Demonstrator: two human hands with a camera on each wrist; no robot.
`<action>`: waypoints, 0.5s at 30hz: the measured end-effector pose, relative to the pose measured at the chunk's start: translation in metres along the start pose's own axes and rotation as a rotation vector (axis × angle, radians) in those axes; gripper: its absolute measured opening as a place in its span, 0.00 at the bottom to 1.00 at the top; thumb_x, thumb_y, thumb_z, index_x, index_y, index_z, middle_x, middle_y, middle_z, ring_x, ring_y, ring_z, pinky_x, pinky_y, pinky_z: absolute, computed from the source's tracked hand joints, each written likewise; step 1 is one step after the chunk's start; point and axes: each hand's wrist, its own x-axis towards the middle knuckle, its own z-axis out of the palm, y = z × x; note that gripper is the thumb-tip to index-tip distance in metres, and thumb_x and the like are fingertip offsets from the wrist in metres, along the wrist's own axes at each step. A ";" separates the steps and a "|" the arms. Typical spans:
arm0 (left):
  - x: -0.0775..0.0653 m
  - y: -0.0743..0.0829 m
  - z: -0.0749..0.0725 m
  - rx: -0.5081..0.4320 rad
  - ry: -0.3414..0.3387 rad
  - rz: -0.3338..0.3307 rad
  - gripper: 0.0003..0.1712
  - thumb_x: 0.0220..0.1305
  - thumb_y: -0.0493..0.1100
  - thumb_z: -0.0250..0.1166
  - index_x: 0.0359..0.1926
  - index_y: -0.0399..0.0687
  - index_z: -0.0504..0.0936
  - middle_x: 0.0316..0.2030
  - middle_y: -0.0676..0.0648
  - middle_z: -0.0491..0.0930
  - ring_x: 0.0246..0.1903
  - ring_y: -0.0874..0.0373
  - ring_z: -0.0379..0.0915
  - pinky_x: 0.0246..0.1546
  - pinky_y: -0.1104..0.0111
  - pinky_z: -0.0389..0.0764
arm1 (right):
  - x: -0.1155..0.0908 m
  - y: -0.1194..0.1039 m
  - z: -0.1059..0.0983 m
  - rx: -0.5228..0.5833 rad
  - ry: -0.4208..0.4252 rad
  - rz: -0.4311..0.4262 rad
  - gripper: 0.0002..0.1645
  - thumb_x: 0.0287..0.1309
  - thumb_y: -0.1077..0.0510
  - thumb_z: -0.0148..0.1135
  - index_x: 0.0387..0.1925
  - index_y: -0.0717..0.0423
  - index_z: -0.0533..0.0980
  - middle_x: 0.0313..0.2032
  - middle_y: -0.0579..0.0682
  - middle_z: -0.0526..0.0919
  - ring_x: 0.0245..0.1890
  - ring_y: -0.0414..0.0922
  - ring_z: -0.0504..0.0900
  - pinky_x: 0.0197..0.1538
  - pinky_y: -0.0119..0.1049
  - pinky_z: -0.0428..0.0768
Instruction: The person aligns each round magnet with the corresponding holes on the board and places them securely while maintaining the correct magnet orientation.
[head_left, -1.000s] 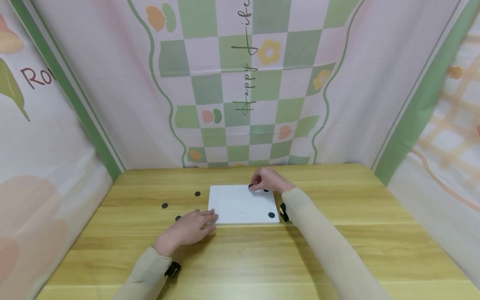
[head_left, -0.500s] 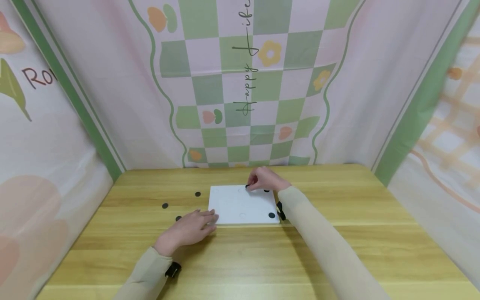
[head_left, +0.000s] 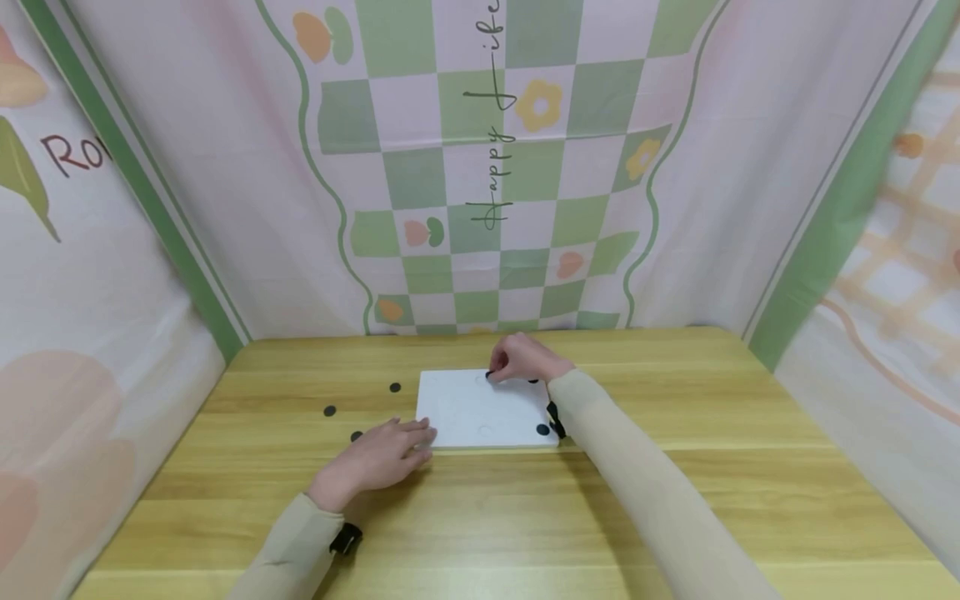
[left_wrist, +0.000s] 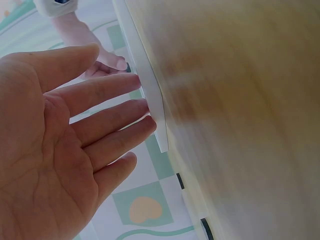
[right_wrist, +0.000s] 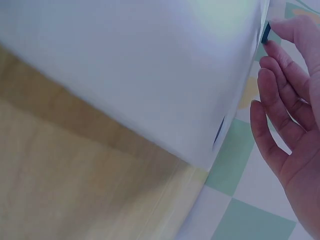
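Note:
A white rectangular board [head_left: 457, 412] lies flat on the table, with faint round outlines on its top. My right hand [head_left: 522, 358] pinches a small black disc [right_wrist: 266, 32] between thumb and forefinger, over the board's far edge near the middle outline [head_left: 481, 380]. One black disc [head_left: 543, 430] sits at the board's near right corner. Another black disc [head_left: 533, 381], partly covered by my right hand, sits at the far right corner. My left hand [head_left: 375, 457] has its fingers extended, and the fingertips [left_wrist: 142, 106] rest on the board's near left corner.
Left of the board, loose black discs lie on the wooden table [head_left: 480, 525]: one disc [head_left: 395, 387] near the board, one disc [head_left: 330, 411] farther left, and one disc [head_left: 357, 437] beside my left hand. A patterned cloth [head_left: 495, 167] hangs behind the table.
My right hand has moved a little to the left along the board's far edge, carrying the pinched disc towards the middle outline. My left hand has stayed in place.

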 end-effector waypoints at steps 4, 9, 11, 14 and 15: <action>0.000 0.000 0.000 -0.003 -0.001 0.000 0.24 0.72 0.47 0.51 0.63 0.41 0.71 0.66 0.39 0.66 0.66 0.45 0.62 0.69 0.48 0.57 | 0.000 -0.002 -0.001 -0.018 -0.015 0.000 0.05 0.50 0.54 0.72 0.30 0.48 0.83 0.28 0.41 0.83 0.28 0.35 0.78 0.34 0.28 0.79; -0.001 -0.001 0.001 -0.002 -0.003 -0.003 0.24 0.72 0.48 0.51 0.63 0.42 0.71 0.66 0.39 0.66 0.66 0.45 0.62 0.69 0.48 0.57 | 0.000 -0.004 -0.002 -0.022 -0.027 0.010 0.06 0.50 0.54 0.72 0.30 0.49 0.83 0.28 0.42 0.83 0.28 0.35 0.79 0.34 0.28 0.79; -0.001 -0.002 0.001 -0.001 -0.002 -0.004 0.24 0.72 0.49 0.51 0.63 0.43 0.71 0.66 0.40 0.66 0.66 0.46 0.62 0.69 0.49 0.58 | 0.001 -0.004 -0.003 -0.023 -0.032 0.014 0.06 0.50 0.54 0.72 0.31 0.49 0.83 0.29 0.41 0.83 0.28 0.35 0.79 0.34 0.28 0.80; -0.001 -0.002 0.001 -0.006 -0.002 -0.004 0.24 0.72 0.50 0.51 0.63 0.43 0.71 0.66 0.40 0.66 0.66 0.46 0.62 0.69 0.49 0.57 | 0.002 -0.005 -0.003 -0.029 -0.038 0.019 0.06 0.49 0.54 0.72 0.31 0.48 0.83 0.29 0.41 0.83 0.29 0.35 0.79 0.35 0.27 0.80; -0.001 -0.002 0.001 -0.006 -0.002 -0.005 0.24 0.72 0.50 0.51 0.63 0.43 0.71 0.66 0.40 0.66 0.66 0.46 0.62 0.69 0.49 0.57 | 0.002 -0.005 -0.004 -0.030 -0.040 0.019 0.07 0.49 0.54 0.72 0.31 0.48 0.83 0.29 0.41 0.83 0.29 0.35 0.79 0.35 0.27 0.80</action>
